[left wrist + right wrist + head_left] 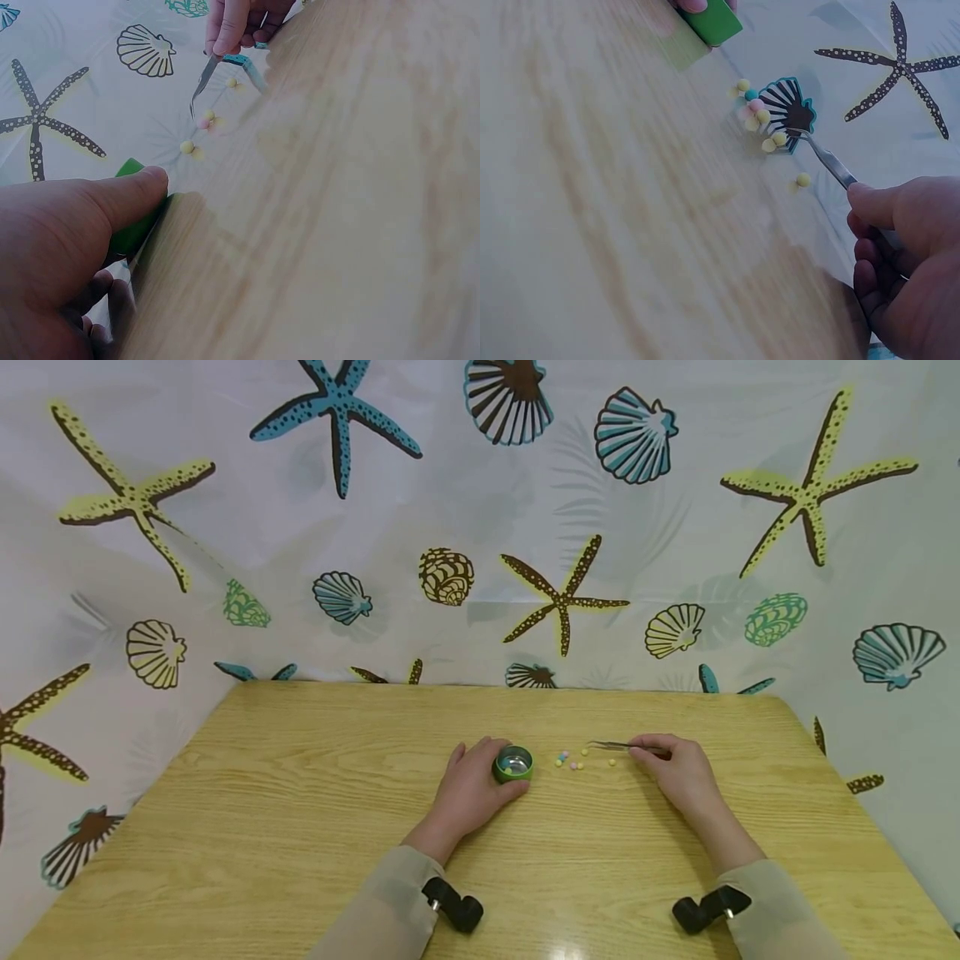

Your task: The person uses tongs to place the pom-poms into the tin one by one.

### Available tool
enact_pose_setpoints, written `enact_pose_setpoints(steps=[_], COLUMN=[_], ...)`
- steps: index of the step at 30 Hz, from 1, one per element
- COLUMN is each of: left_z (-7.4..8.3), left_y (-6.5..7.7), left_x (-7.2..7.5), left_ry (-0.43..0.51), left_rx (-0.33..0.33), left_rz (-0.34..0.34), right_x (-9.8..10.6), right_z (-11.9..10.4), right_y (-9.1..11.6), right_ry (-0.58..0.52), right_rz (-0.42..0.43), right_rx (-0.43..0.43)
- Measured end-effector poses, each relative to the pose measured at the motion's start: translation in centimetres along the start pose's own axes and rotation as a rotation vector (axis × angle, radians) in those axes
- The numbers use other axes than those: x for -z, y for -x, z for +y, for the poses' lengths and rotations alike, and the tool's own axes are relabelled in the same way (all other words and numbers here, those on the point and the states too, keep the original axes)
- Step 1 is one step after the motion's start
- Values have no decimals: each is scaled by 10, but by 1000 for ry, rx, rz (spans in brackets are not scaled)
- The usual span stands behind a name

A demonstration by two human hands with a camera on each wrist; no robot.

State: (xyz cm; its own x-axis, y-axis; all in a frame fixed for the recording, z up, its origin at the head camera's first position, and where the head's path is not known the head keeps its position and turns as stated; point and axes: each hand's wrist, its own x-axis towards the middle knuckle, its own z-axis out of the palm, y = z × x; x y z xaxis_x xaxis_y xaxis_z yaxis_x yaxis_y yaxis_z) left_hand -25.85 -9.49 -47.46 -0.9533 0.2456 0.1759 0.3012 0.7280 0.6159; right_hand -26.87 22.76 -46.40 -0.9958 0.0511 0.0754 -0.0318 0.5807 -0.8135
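My left hand point(474, 783) curls round a small green tin point(513, 779) with a shiny metal inside, thumb on its near side. At least one yellow bead lies inside the tin. To the right, my right hand point(684, 772) pinches curved-tip tweezers point(617, 745), which point left. Their tip is close to a yellow bead point(584, 752); whether it touches cannot be told. Between tin and tweezers lie several small beads, among them a pink bead point(573, 766) and a blue-green bead point(751, 95). Another yellow bead point(612, 762) sits apart, below the tweezers.
All of this stands on a wood-grain table point(300, 827). Behind it hangs a white cloth point(480, 510) printed with starfish and shells. A black wrist mount point(453, 906) is on the left sleeve, and another black mount point(711, 910) is on the right sleeve.
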Motion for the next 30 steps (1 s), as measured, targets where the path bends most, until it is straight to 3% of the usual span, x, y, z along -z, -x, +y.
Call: enact_pose_setpoints(steps=[30], left_z=[-1], left_y=[0], left_x=[-1], left_ry=[-7], left_rx=[-4], left_rz=[4], right_x=[0], right_z=[3], right_y=[1], right_ry=[59], right_rz=[-13], right_rx=[26])
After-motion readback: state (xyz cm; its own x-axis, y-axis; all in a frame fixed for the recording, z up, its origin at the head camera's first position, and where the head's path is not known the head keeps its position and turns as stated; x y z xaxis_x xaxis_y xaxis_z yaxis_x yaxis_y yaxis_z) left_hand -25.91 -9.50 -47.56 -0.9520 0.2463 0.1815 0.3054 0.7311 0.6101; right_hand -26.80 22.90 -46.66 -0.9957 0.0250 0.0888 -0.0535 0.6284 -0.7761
